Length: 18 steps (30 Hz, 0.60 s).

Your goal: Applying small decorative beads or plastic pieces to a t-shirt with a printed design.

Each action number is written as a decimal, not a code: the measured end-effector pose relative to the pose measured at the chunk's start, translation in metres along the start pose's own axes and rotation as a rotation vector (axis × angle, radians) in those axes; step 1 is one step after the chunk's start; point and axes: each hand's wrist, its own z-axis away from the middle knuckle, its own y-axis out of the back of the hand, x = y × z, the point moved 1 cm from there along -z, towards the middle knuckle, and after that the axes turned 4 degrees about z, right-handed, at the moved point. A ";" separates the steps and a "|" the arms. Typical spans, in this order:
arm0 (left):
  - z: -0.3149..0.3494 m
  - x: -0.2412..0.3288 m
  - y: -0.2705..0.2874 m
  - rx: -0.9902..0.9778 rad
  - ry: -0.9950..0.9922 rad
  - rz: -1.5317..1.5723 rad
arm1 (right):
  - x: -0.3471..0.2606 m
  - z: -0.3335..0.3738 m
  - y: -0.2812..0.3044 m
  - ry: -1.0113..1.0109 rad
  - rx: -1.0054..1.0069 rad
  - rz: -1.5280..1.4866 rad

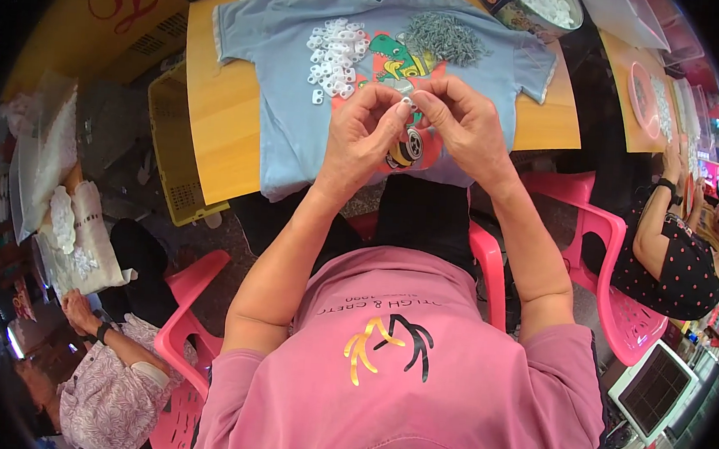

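In front of my chest, my left hand (365,134) and my right hand (462,128) meet fingertip to fingertip, both closed in a pinch. Between them shows a small white plastic piece (409,102) with a dark hole; whether a screw is in it is too small to tell. Just beyond my left hand lies a heap of white plastic pieces (335,54) with holes, one loose piece (318,97) at its edge. Past my right hand is a pile of small grey screws or nails (446,39). Everything rests on a light blue T-shirt (287,129) with a dinosaur print.
The shirt covers a wooden table (209,133). At its far right stands a round tin (545,9) of white pieces. A yellow crate (184,152) is by the left edge. Pink chairs (597,239) and seated people (119,383) flank me at other work surfaces.
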 end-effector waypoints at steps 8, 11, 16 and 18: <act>0.002 -0.006 0.001 0.064 -0.052 -0.072 | 0.012 0.003 -0.014 0.167 0.142 0.093; 0.004 -0.005 -0.002 0.092 -0.058 -0.066 | 0.013 0.003 -0.016 0.134 0.141 0.054; 0.001 -0.009 -0.004 0.118 -0.115 -0.174 | 0.016 -0.001 -0.012 0.054 0.111 0.018; -0.001 -0.010 -0.003 0.113 -0.121 -0.202 | 0.011 -0.002 -0.005 0.025 0.073 -0.026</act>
